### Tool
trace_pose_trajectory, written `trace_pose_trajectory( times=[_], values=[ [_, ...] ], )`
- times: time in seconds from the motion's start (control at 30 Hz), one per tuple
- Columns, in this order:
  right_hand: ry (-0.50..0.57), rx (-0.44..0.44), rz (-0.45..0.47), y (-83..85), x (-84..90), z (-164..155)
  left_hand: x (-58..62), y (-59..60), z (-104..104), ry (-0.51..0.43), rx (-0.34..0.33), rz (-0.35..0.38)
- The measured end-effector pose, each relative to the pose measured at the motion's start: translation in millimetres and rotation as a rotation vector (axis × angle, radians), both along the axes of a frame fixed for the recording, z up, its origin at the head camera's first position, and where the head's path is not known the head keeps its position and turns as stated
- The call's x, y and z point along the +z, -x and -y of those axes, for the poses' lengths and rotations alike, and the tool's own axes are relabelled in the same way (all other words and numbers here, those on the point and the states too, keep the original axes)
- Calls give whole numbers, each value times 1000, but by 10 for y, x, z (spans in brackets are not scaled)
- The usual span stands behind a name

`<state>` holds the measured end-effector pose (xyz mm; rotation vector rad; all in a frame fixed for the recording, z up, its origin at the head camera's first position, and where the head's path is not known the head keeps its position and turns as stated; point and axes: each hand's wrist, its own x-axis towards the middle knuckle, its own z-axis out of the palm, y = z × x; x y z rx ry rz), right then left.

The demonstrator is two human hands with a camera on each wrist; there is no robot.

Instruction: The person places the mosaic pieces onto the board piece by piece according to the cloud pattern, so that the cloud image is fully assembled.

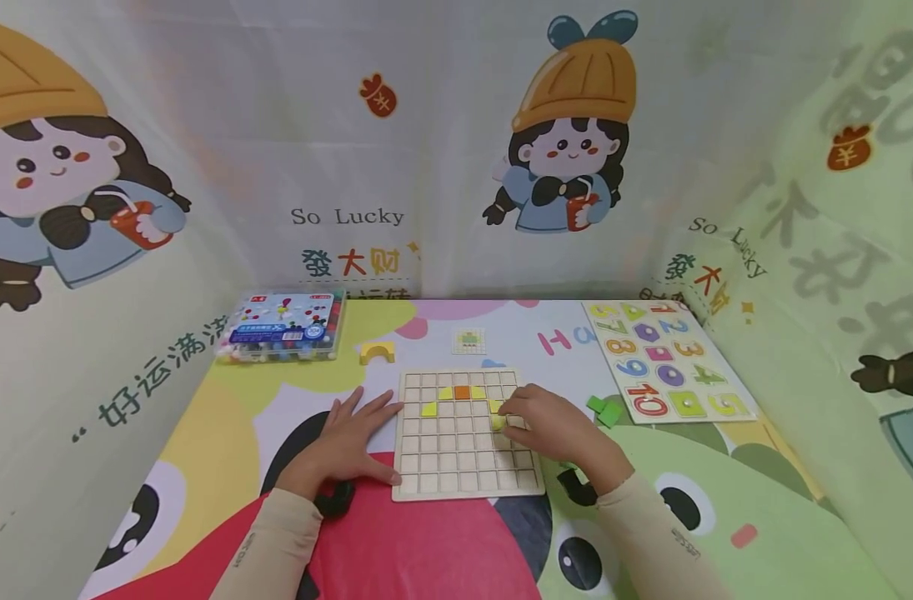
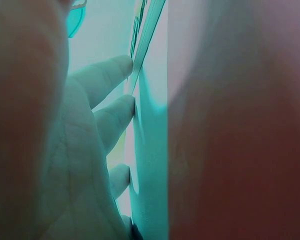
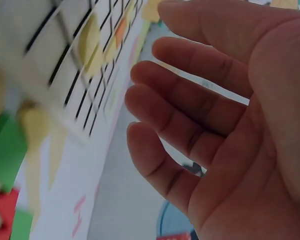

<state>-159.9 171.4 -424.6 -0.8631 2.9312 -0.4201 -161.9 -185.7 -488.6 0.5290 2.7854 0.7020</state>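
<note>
A square wooden grid board (image 1: 456, 467) lies on the printed tablecloth. Yellow pieces (image 1: 429, 409) and one orange square (image 1: 462, 392) sit in its cells, forming an arch. My left hand (image 1: 343, 442) spreads beside the board's left side, thumb and fingertips right at the edge; its fingers (image 2: 112, 115) look extended in the left wrist view. At the board's right side, the fingertips of my right hand (image 1: 549, 423) are right at two yellow pieces. In the right wrist view its fingers (image 3: 165, 110) curve loosely, with nothing between them, and a yellow piece (image 3: 89, 45) lies on the grid.
Green blocks (image 1: 609, 412) lie right of my right hand, before a number puzzle board (image 1: 681, 371). Behind the grid are a small pattern card (image 1: 469, 341) and a yellow arch block (image 1: 377, 352). A clear plastic box (image 1: 283, 327) stands at the back left, against the curtain (image 1: 456, 167).
</note>
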Motion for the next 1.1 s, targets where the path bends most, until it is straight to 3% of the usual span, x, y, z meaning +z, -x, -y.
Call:
trace_pose_trajectory(
  times=[0.17,0.43,0.73,1.1],
  values=[
    [31,-82,-20,-122,-27,-282,13,-5,-12,-2,-6,0],
    [87,-122,-76,-175,-87,-532,10,0,-17,10,-6,3],
    [76,-50,-186,-69,-390,-553,22,-4,-8,6,4,2],
    [-29,-121,-190,-59,-508,-447,23,-8,-27,1,-4,6]
  ],
)
